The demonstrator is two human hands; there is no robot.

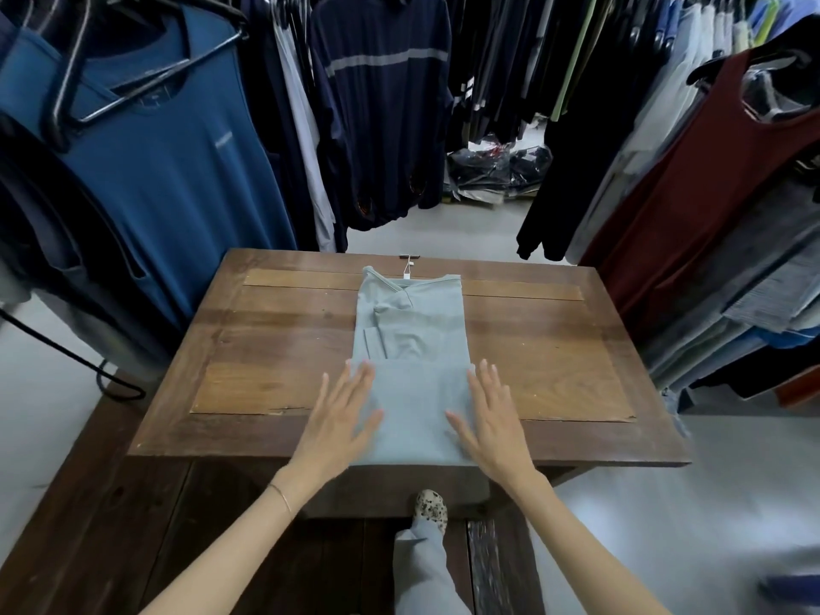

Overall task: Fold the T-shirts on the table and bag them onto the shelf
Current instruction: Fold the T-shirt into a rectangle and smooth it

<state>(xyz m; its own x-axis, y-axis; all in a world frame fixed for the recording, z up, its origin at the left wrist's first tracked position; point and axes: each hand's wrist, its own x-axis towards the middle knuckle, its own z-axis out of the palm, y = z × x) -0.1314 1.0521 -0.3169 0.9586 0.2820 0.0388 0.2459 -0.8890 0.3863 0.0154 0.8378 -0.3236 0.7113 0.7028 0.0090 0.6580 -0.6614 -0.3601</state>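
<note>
A pale grey-blue T-shirt (410, 335) lies on the wooden table (554, 348), folded into a narrow strip with its V-neck and white tag at the far end. Its near part is folded up over the middle. My left hand (341, 419) lies flat, fingers spread, on the left edge of that near fold. On the fold's right edge my right hand (488, 419) presses flat, fingers straight. Neither hand grips the cloth. No bag or shelf is visible.
Racks of hanging clothes crowd the table: a blue shirt (168, 170) at left, a navy striped top (381, 104) behind, a maroon tank top (710, 170) at right. Bagged garments (497, 170) lie on the floor beyond. My foot (429, 510) shows below the table.
</note>
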